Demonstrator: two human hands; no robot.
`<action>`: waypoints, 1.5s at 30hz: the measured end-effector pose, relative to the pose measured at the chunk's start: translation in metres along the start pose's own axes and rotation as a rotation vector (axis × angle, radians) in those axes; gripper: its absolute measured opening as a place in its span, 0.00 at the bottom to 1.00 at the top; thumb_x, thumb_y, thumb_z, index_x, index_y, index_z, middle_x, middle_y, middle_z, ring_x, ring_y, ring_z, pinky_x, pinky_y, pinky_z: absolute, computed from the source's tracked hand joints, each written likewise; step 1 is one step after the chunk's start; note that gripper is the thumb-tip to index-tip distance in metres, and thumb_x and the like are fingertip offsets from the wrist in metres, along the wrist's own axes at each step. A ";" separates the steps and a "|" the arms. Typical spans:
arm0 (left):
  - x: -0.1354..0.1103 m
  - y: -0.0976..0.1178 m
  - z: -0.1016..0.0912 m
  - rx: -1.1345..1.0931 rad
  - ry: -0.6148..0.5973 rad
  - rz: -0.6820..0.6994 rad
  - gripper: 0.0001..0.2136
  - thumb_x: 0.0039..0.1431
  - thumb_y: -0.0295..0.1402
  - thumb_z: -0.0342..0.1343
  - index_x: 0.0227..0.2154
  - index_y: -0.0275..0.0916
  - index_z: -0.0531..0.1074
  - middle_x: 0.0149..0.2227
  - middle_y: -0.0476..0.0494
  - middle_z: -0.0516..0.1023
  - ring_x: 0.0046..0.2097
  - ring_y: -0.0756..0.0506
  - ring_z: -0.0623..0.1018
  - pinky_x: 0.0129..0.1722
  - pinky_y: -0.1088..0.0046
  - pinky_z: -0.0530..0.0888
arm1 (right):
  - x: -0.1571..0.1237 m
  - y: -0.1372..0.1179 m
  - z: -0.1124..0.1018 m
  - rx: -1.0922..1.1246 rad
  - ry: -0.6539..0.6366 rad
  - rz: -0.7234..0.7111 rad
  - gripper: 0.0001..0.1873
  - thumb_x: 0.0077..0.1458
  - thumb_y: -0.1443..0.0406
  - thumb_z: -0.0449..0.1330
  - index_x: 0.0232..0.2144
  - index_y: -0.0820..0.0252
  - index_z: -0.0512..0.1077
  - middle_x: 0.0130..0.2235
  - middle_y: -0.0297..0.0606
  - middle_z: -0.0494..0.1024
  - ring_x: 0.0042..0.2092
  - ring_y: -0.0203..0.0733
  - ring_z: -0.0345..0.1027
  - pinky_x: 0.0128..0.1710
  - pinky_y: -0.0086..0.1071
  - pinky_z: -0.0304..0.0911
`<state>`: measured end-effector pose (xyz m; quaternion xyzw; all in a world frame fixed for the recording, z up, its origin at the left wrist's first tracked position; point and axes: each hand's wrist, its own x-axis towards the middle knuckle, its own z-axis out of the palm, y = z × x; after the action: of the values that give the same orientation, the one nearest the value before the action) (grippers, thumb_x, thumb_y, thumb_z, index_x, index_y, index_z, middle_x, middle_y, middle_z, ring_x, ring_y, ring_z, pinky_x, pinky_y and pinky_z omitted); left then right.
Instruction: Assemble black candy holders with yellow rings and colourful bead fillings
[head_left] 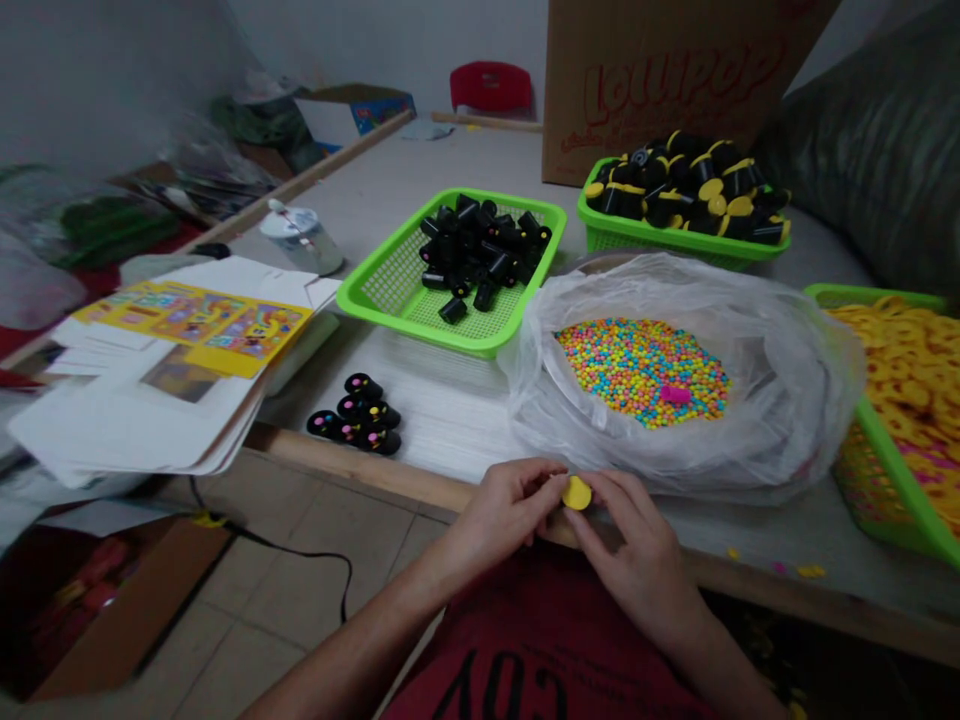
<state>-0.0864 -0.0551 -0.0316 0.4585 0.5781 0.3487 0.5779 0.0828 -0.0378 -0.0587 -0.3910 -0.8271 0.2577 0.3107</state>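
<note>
Both hands meet at the near edge of the table. A small round yellow cap (577,492) is pinched between the fingertips of my left hand (517,505) and my right hand (626,525). Whatever lies under the cap is hidden by the fingers. Just beyond the hands sits a clear plastic bag (780,400), open at the top, full of small multicoloured candy balls (637,365). A bright pink scoop-like piece (675,395) lies on the balls. To the left, several short black tubes (360,408) with coloured balls at their ends lie grouped together.
A green basket (360,310) holds loose black tubes; another green basket (682,235) holds yellow-capped ones. A third basket (892,440) at right contains yellow pieces. Printed sheets (217,315) and a white tub (304,240) stand left. A cardboard carton (637,90) is behind.
</note>
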 end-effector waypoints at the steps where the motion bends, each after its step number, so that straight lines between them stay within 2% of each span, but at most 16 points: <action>1: 0.001 -0.001 0.001 -0.005 0.004 -0.005 0.13 0.58 0.40 0.51 0.35 0.35 0.74 0.23 0.52 0.70 0.20 0.55 0.65 0.19 0.82 0.63 | 0.000 0.001 0.000 0.002 0.000 0.003 0.16 0.58 0.66 0.55 0.49 0.60 0.66 0.45 0.44 0.71 0.49 0.42 0.66 0.50 0.37 0.66; 6: 0.004 -0.005 0.002 -0.017 0.046 -0.046 0.13 0.56 0.40 0.53 0.34 0.34 0.73 0.23 0.52 0.71 0.19 0.56 0.64 0.17 0.82 0.61 | 0.000 0.003 0.001 0.039 -0.016 0.026 0.16 0.58 0.66 0.55 0.49 0.59 0.66 0.45 0.43 0.71 0.49 0.42 0.66 0.48 0.35 0.67; 14: 0.005 -0.007 0.000 -0.008 0.016 -0.078 0.13 0.56 0.41 0.54 0.35 0.35 0.72 0.23 0.52 0.70 0.19 0.55 0.65 0.15 0.83 0.62 | -0.002 0.013 0.007 0.108 -0.115 0.092 0.19 0.56 0.66 0.57 0.51 0.57 0.64 0.48 0.42 0.73 0.49 0.43 0.68 0.48 0.37 0.69; 18: 0.012 0.000 -0.013 0.030 -0.072 -0.104 0.15 0.52 0.41 0.58 0.37 0.35 0.73 0.22 0.53 0.68 0.20 0.54 0.65 0.15 0.82 0.61 | -0.004 0.016 0.007 0.080 -0.051 -0.034 0.21 0.57 0.69 0.55 0.54 0.56 0.63 0.49 0.42 0.73 0.51 0.43 0.67 0.51 0.38 0.67; 20: 0.016 0.005 -0.021 0.028 -0.169 -0.065 0.17 0.49 0.39 0.62 0.39 0.34 0.74 0.25 0.51 0.71 0.24 0.53 0.68 0.20 0.81 0.65 | -0.005 0.015 0.004 0.077 -0.013 -0.119 0.26 0.56 0.72 0.55 0.57 0.54 0.60 0.51 0.42 0.72 0.53 0.42 0.66 0.53 0.38 0.65; 22: 0.019 0.009 -0.026 -0.016 -0.259 -0.031 0.17 0.47 0.37 0.64 0.39 0.34 0.74 0.27 0.50 0.73 0.28 0.52 0.70 0.26 0.79 0.68 | -0.005 0.013 0.000 0.109 -0.009 -0.143 0.29 0.56 0.74 0.54 0.58 0.51 0.59 0.52 0.41 0.71 0.54 0.41 0.64 0.55 0.39 0.63; 24: 0.020 0.009 -0.025 -0.132 -0.269 -0.026 0.16 0.45 0.34 0.65 0.38 0.33 0.74 0.28 0.49 0.75 0.29 0.52 0.72 0.31 0.78 0.69 | -0.004 0.011 0.000 0.210 -0.002 -0.054 0.29 0.56 0.74 0.55 0.58 0.49 0.60 0.54 0.40 0.69 0.55 0.42 0.63 0.55 0.40 0.63; 28: 0.017 0.003 -0.014 -0.471 -0.161 -0.002 0.21 0.40 0.27 0.68 0.41 0.36 0.72 0.36 0.46 0.78 0.37 0.50 0.76 0.39 0.76 0.70 | -0.004 0.013 0.008 0.628 0.053 0.267 0.32 0.50 0.66 0.64 0.57 0.47 0.60 0.56 0.42 0.64 0.52 0.44 0.67 0.49 0.38 0.69; 30: 0.014 -0.002 -0.009 -0.580 -0.164 0.028 0.22 0.40 0.25 0.68 0.42 0.37 0.71 0.40 0.45 0.78 0.40 0.49 0.76 0.42 0.75 0.71 | -0.005 0.016 0.012 0.748 0.081 0.334 0.29 0.49 0.64 0.65 0.54 0.47 0.64 0.55 0.40 0.65 0.53 0.44 0.66 0.49 0.38 0.69; 33: 0.012 -0.006 -0.006 -0.617 -0.187 0.048 0.23 0.42 0.24 0.67 0.44 0.38 0.70 0.43 0.44 0.77 0.43 0.48 0.76 0.45 0.74 0.71 | -0.007 0.017 0.012 0.705 0.108 0.350 0.25 0.49 0.64 0.64 0.51 0.48 0.68 0.55 0.39 0.65 0.57 0.46 0.61 0.53 0.40 0.65; 36: 0.011 -0.006 -0.008 -0.491 -0.179 0.112 0.23 0.42 0.25 0.67 0.44 0.38 0.70 0.45 0.43 0.74 0.47 0.46 0.74 0.49 0.70 0.70 | -0.006 0.014 0.007 0.569 0.051 0.307 0.26 0.51 0.65 0.62 0.53 0.48 0.66 0.56 0.39 0.64 0.59 0.45 0.57 0.57 0.42 0.60; 38: 0.011 -0.004 -0.012 -0.309 -0.134 0.185 0.21 0.42 0.27 0.68 0.42 0.38 0.71 0.45 0.44 0.73 0.47 0.45 0.73 0.50 0.69 0.69 | -0.005 0.012 0.004 0.469 0.006 0.269 0.26 0.52 0.66 0.61 0.54 0.48 0.65 0.55 0.39 0.65 0.57 0.44 0.59 0.56 0.40 0.60; 40: 0.011 -0.002 -0.015 -0.112 -0.098 0.239 0.23 0.43 0.29 0.68 0.44 0.39 0.71 0.44 0.45 0.71 0.46 0.46 0.73 0.48 0.68 0.70 | -0.003 0.010 0.001 0.407 -0.038 0.231 0.26 0.53 0.68 0.59 0.55 0.50 0.64 0.54 0.39 0.67 0.55 0.43 0.62 0.54 0.38 0.62; 43: 0.010 0.002 -0.019 0.117 -0.124 0.287 0.25 0.48 0.33 0.65 0.51 0.41 0.69 0.45 0.43 0.71 0.46 0.45 0.72 0.47 0.67 0.71 | -0.004 0.010 0.001 0.367 -0.055 0.172 0.27 0.54 0.70 0.56 0.56 0.52 0.62 0.53 0.40 0.68 0.53 0.41 0.64 0.53 0.37 0.63; 45: 0.008 0.004 -0.018 0.210 -0.138 0.321 0.23 0.50 0.35 0.63 0.50 0.41 0.69 0.44 0.43 0.71 0.46 0.44 0.72 0.46 0.67 0.71 | -0.007 0.011 0.002 0.339 -0.039 0.148 0.27 0.54 0.71 0.54 0.56 0.53 0.62 0.53 0.41 0.68 0.53 0.42 0.64 0.54 0.37 0.63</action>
<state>-0.1034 -0.0436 -0.0288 0.6254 0.4897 0.3420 0.5021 0.0904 -0.0372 -0.0697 -0.3875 -0.7468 0.4233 0.3362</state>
